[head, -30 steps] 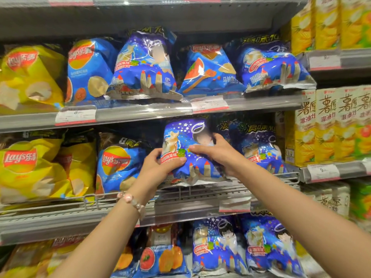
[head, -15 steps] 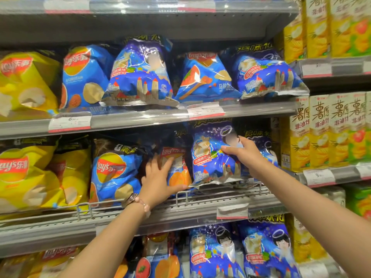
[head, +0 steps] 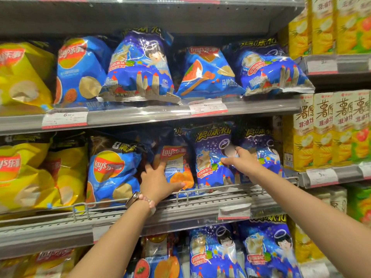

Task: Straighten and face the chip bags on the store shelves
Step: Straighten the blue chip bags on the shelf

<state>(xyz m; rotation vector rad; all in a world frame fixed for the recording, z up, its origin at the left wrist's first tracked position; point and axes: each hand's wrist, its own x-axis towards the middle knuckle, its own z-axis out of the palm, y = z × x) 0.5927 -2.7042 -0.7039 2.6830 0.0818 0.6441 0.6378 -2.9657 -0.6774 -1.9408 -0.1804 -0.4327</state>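
Observation:
On the middle shelf stands a purple-blue chip bag [head: 208, 157] with a castle print, upright and facing out. My right hand [head: 240, 162] grips its right side between thumb and fingers. Left of it stands a smaller blue Lay's bag [head: 176, 167] with orange chips on it, set a little further back. My left hand [head: 157, 182] lies on its lower left part with fingers spread and the thumb along the bag's bottom edge. A second purple-blue bag [head: 261, 145] stands behind my right hand, partly hidden.
A wire rail [head: 200, 190] runs along the middle shelf's front edge. A bigger blue Lay's bag [head: 112, 171] and yellow Lay's bags [head: 24, 177] fill the left. The upper shelf holds leaning bags [head: 138, 71]. Yellow boxes [head: 331, 129] stand at the right; more bags [head: 216, 251] sit below.
My right hand carried the purple-blue bag to the right and stood it upright beside its twin. My left hand let go of it and moved onto the Lay's bag that was behind.

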